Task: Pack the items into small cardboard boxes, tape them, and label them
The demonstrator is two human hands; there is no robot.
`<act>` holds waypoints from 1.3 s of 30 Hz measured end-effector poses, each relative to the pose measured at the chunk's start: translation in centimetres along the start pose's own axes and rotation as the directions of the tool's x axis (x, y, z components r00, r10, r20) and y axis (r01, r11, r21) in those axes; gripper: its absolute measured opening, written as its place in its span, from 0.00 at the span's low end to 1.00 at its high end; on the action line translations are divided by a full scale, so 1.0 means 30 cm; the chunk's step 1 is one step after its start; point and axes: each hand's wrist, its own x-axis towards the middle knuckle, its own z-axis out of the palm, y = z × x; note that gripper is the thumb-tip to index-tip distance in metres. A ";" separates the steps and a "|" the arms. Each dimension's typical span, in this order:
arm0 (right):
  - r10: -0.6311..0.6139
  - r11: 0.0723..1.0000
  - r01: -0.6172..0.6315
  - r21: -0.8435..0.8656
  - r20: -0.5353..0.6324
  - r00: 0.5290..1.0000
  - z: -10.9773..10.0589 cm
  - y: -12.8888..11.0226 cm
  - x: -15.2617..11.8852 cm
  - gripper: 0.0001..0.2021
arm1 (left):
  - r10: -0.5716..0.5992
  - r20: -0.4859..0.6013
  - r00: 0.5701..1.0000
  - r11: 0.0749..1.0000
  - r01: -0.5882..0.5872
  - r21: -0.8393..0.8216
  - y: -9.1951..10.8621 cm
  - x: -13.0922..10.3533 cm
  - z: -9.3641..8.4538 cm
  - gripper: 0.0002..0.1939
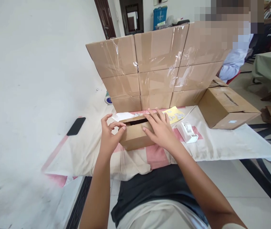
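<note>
A small brown cardboard box [135,137] stands on the cloth-covered table in front of me, with a dark gap along its top. My left hand [108,135] is at the box's left end, thumb and index finger pinched together on its top edge. Across the right part of the top lies my right hand [161,129], fingers spread, the thumb against the near side. Just right of the box sits a white tape dispenser [187,133]. Behind it, partly covered by my right hand, is a yellow sheet [174,114] with small white labels.
Stacked, taped cardboard boxes [158,58] form a wall behind the work spot. A larger carton [229,106] stands at the right. On the left lies a black phone [76,126] near the white wall. Another person's sleeve [233,65] shows behind the boxes.
</note>
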 end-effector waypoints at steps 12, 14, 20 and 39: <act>-0.021 0.996 0.024 0.084 -0.045 0.999 0.003 0.011 0.013 0.30 | 0.089 -0.137 0.987 0.862 -0.008 0.506 -0.002 -0.034 -0.012 0.34; -0.009 0.995 0.014 0.097 -0.053 0.999 0.006 0.012 0.025 0.32 | 0.077 -0.125 0.989 0.856 -0.001 0.518 -0.004 -0.035 -0.006 0.36; -0.012 0.995 0.021 0.099 -0.088 0.996 0.011 0.016 0.042 0.32 | 0.082 -0.042 0.996 0.952 -0.066 0.299 -0.024 -0.013 0.024 0.36; -0.085 0.995 0.088 0.038 -0.066 0.994 0.040 0.036 0.014 0.19 | -0.071 -0.024 0.997 0.937 0.075 0.340 -0.117 0.082 0.020 0.45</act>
